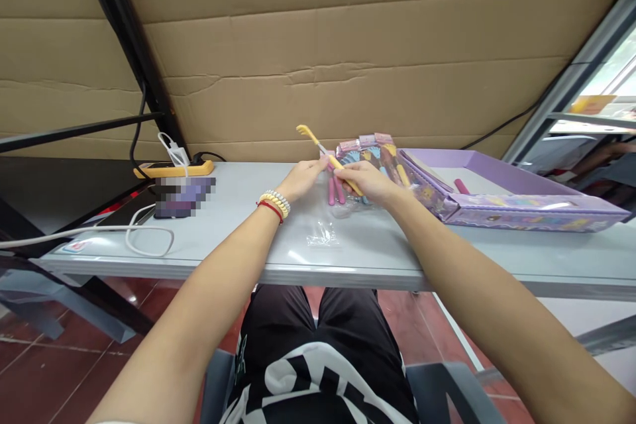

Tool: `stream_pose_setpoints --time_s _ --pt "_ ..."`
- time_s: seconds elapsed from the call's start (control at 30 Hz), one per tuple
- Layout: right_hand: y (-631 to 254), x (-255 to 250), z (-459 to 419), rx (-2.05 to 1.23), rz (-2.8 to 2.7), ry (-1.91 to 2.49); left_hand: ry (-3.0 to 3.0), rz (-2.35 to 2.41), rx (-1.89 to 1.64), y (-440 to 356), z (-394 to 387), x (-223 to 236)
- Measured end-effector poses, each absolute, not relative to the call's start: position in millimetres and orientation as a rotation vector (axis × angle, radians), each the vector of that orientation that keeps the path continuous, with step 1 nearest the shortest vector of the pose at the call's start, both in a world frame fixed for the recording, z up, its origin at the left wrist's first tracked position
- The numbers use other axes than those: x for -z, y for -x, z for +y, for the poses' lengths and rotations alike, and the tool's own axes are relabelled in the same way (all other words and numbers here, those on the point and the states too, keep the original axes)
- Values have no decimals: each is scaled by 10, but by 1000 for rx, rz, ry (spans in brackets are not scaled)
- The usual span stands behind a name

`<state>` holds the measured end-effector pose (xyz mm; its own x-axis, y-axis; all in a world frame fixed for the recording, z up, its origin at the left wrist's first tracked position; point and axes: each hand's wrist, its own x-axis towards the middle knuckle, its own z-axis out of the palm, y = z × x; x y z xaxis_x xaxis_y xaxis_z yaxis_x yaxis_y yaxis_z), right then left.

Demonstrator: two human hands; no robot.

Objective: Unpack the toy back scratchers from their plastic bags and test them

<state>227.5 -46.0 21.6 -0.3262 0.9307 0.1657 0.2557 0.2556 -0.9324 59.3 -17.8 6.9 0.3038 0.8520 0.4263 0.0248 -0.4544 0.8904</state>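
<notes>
Slanting up and to the left over the table is a yellow back scratcher (pixel 340 164) with a claw-like tip and a short metal shaft. My right hand (pixel 366 180) is closed round its handle. The fingers of my left hand (pixel 304 177) pinch it near the top of the handle, where the shaft comes out. Behind and below my hands, pink handles (pixel 332 191) lie beside a clear plastic bag (pixel 325 232). To the right, several similar scratchers with blue, brown and yellow hand-shaped heads lie in clear packs (pixel 380 152), partly hidden by my right hand.
A purple open box (pixel 527 212) with a pink handle (pixel 461 186) inside stands at the right. On the left are a yellow power strip (pixel 173 169), a blurred phone-like object (pixel 183 199) and a white cable (pixel 149 252). Cardboard (pixel 318 46) walls the back.
</notes>
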Motion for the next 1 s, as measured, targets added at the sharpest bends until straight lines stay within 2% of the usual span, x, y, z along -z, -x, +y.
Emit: stream_pose_setpoints --time_s 0.17,0.33,0.53,0.7,1.0 --pt "-2201 -186 -539 -794 -2034 1135 -1684 753 -1255 -708 -245 -87" --pt "-2256 -180 -494 -600 -1889 1072 -1559 830 -1426 -681 -230 -133" --pt "-2289 -176 -402 -791 -1657 844 -1978 773 -1269 -712 -323 -85" --pt "-2286 -181 -375 -999 -1456 796 -2110 970 -1214 -734 -358 -88" --pt "-2257 -200 -378 -1146 -1250 633 -2554 1123 -1093 -750 -381 -104"
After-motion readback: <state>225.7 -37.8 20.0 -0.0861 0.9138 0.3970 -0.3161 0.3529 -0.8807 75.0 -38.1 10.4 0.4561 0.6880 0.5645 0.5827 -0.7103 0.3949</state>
